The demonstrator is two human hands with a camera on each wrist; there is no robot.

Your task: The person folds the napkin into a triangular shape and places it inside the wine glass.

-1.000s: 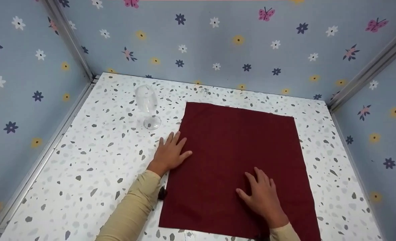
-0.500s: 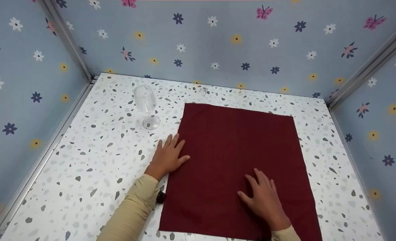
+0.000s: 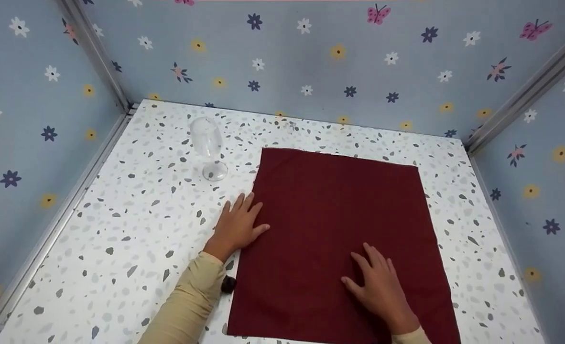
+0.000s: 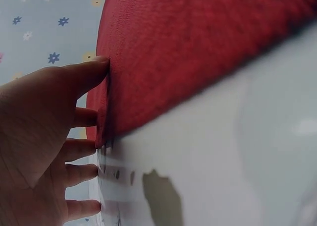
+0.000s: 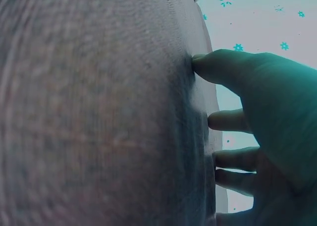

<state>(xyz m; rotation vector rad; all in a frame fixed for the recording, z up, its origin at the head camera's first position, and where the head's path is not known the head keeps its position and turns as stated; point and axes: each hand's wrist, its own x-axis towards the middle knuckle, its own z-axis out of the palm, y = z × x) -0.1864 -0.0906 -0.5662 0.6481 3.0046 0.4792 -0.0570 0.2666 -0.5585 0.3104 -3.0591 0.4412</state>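
A dark red cloth (image 3: 330, 205) lies spread flat on the speckled white table. My left hand (image 3: 234, 227) rests at the cloth's left edge with fingers spread; its thumb touches the cloth and the outer fingers reach onto the bare table. In the left wrist view, the left thumb and fingertips meet the red fabric (image 4: 163, 52) and the table. On the right half of the cloth, my right hand (image 3: 378, 289) rests with its fingertips down and the fingers apart. The right wrist view shows its fingertips touching the fabric (image 5: 99, 107), which looks greyish there. Neither hand grips anything.
A clear stemmed glass (image 3: 207, 143) stands upright at the back left, beyond the left fingertips. Flower-patterned panels (image 3: 292, 57) close off the back and both sides. A small dark object (image 3: 228, 284) shows between the left sleeve and the cloth.
Both hands have slid slightly toward the front of the table. The cloth's near edge has also shifted a little toward the front. The glass stands where it was.
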